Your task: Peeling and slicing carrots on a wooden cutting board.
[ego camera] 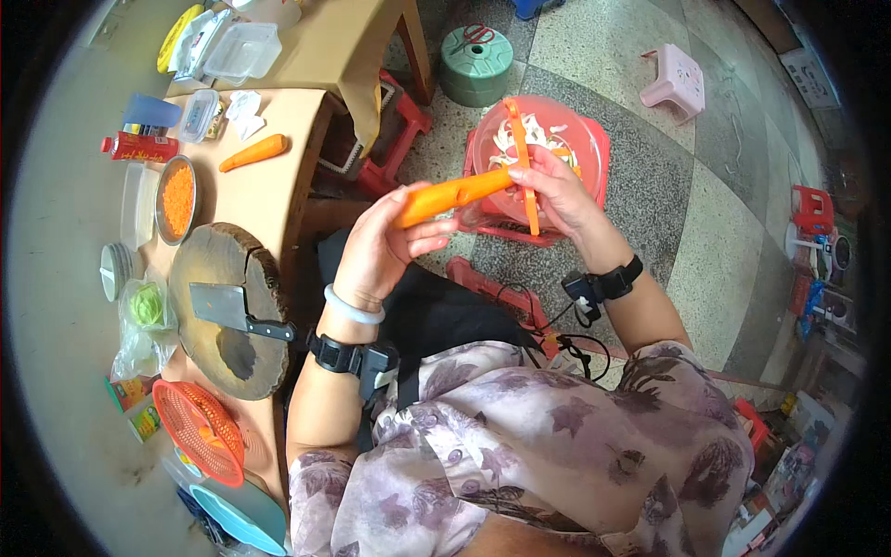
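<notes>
My left hand (386,237) holds a large peeled-looking carrot (459,193) by its thick end, with the other fingers spread beneath it. A dark notch marks the carrot's side near its middle. My right hand (557,182) grips a long, flat orange plastic tool (518,132), which looks like a peeler. The right thumb rests against the carrot's thin end, where carrot and tool cross. Below my right hand a translucent pink plastic basin (592,150) holds white and orange peelings (532,132). It stands on a red plastic stool (604,132).
Left, a table bears another carrot (254,152), a metal bowl of chopped carrot (179,200), and a round wooden chopping block (223,244) with a cleaver (219,301). An orange colander (191,432) sits nearer. Scissors (477,33) lie on a green stool (476,76); a pink stool (675,80) stands right.
</notes>
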Available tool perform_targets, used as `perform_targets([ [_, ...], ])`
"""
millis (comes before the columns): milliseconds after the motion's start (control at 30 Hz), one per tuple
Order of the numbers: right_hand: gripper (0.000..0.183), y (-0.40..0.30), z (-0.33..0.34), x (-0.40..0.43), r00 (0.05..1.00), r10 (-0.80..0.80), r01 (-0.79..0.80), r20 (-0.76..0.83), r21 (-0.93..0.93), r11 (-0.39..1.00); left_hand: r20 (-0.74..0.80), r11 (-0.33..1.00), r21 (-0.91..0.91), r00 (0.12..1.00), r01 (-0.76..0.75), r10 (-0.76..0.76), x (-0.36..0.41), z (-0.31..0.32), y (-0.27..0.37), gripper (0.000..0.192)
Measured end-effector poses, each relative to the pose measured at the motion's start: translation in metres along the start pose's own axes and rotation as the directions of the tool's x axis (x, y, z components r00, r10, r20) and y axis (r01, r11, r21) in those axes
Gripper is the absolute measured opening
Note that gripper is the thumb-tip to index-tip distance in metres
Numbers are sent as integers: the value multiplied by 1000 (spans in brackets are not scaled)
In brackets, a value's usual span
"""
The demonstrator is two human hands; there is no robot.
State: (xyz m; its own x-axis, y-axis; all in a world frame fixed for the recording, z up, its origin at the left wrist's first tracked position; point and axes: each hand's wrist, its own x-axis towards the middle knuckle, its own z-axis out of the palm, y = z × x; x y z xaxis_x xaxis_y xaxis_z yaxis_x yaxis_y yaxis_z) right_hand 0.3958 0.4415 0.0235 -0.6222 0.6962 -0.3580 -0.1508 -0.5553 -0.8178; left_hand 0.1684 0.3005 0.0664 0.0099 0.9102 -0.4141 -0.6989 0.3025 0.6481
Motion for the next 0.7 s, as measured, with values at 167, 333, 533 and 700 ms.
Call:
perform_targets([
  [167, 48, -15, -1, 5, 999, -21, 28, 38, -206, 978, -9, 971, 162, 984, 175, -176, -1, -1, -8, 39],
  [333, 51, -41, -20, 3, 880, -432, 377, 199, -846, 378, -64, 978, 82, 980, 193, -188, 13, 1, -21, 34],
  [533, 54, -45, -9, 3, 746, -234, 522, 623, -766, -376, -61, 972, 81, 974, 222, -218, 25, 3, -27, 32],
  [700, 61, -40, -127, 37, 879, -386, 100, 280, -900, -425, -81, 973, 61, 972, 224, -219, 32, 1, -29, 29],
])
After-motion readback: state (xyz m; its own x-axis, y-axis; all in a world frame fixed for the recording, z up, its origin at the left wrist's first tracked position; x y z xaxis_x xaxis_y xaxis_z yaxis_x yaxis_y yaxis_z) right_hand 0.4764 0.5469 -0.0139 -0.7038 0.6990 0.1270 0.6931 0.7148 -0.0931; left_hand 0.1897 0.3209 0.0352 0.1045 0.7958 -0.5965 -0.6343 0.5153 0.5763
